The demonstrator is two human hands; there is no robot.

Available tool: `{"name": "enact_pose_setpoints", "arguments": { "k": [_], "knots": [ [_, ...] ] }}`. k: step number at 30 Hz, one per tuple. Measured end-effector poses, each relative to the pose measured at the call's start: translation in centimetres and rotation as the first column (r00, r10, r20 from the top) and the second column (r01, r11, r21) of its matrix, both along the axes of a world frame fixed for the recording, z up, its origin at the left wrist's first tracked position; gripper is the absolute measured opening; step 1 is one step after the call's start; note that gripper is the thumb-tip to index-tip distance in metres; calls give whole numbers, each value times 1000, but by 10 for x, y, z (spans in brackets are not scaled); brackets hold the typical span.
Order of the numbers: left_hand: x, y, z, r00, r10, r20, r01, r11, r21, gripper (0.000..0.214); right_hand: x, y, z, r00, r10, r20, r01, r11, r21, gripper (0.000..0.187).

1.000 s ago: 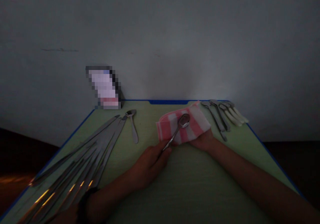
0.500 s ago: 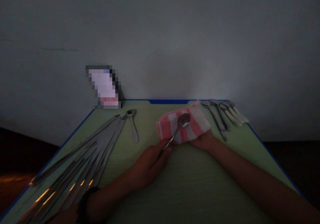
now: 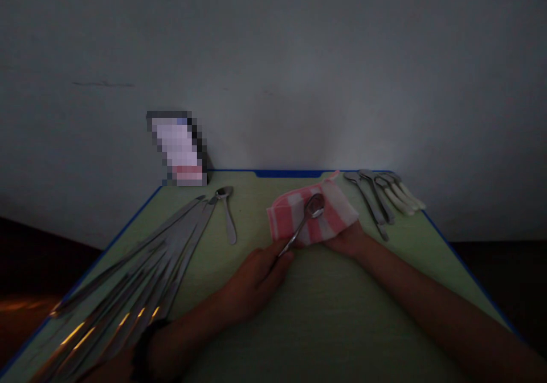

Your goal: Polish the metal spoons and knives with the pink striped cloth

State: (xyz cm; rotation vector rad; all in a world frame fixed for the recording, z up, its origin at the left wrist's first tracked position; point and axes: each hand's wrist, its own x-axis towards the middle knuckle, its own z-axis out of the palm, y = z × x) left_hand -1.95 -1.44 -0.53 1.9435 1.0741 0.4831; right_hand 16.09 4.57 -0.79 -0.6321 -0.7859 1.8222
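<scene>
My left hand [image 3: 256,283] is closed around the handle of a metal spoon [image 3: 315,205], whose bowl points away and to the right. Behind the spoon's bowl lies a pink-and-white striped cloth [image 3: 290,215], spread over my right hand [image 3: 348,239]. That hand holds the cloth from below; most of its fingers are hidden under it. Whether the bowl touches the cloth, I cannot tell. Another short metal spoon [image 3: 229,218] lies on the table to the left of the cloth.
Several long metal knives [image 3: 158,263] fan out on the table's left, partly behind my left forearm. At the right rear lie several spoons [image 3: 371,195], some white-handled. A blurred phone-like object [image 3: 179,149] leans on the wall [image 3: 273,75]. Blue trim edges the green table [image 3: 342,314].
The cloth's right side and my right hand have shifted very slightly to the left. My left hand and the spoon stay nearly in place.
</scene>
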Motion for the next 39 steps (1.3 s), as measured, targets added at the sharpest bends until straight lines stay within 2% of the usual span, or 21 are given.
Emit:
{"name": "enact_pose_setpoints", "arguments": {
  "k": [3,7,11,15,17,19,21,24,27,30,32,36,39],
  "knots": [
    [0,0,0,1000,2,-1,-2,1000,-2,29,0,0,0,989,117,-90,-118,993,-5,40],
    [0,1,2,1000,-10,13,10,1000,0,30,1,0,-1,982,125,-139,-130,991,-28,40],
    [-1,1,1,1000,-18,2,18,1000,-2,30,1,0,2,989,60,-137,-73,993,-95,35],
    [-1,1,2,1000,-5,4,5,1000,7,31,0,1,-1,993,65,-101,-72,995,-66,34],
    [0,1,4,1000,-6,2,6,1000,-1,31,0,2,-6,1000,-2,-16,1,1000,-26,31],
    [0,1,6,1000,-19,5,19,1000,-14,32,-2,1,-15,989,-122,89,121,992,23,26],
    [1,1,8,999,-35,14,35,999,-15,33,-3,0,-24,951,-233,205,216,971,102,23],
    [0,1,7,999,-41,19,41,999,0,33,-4,-3,-32,870,-332,364,260,937,232,25],
    [-1,1,5,999,-45,-6,45,999,-4,32,0,-3,-29,806,-339,485,200,927,317,24],
    [-1,0,5,999,-46,-24,46,999,5,31,6,0,-22,787,-265,557,56,930,363,22],
    [0,0,5,999,-28,-21,29,999,23,30,10,3,-19,767,-259,587,-7,911,412,23],
    [2,0,4,999,-15,-35,17,999,36,31,13,5,-18,662,-409,628,3,839,544,15],
    [1,2,5,997,-38,-63,40,999,33,32,13,5,-19,590,-496,637,39,806,590,22]
  ]
}}
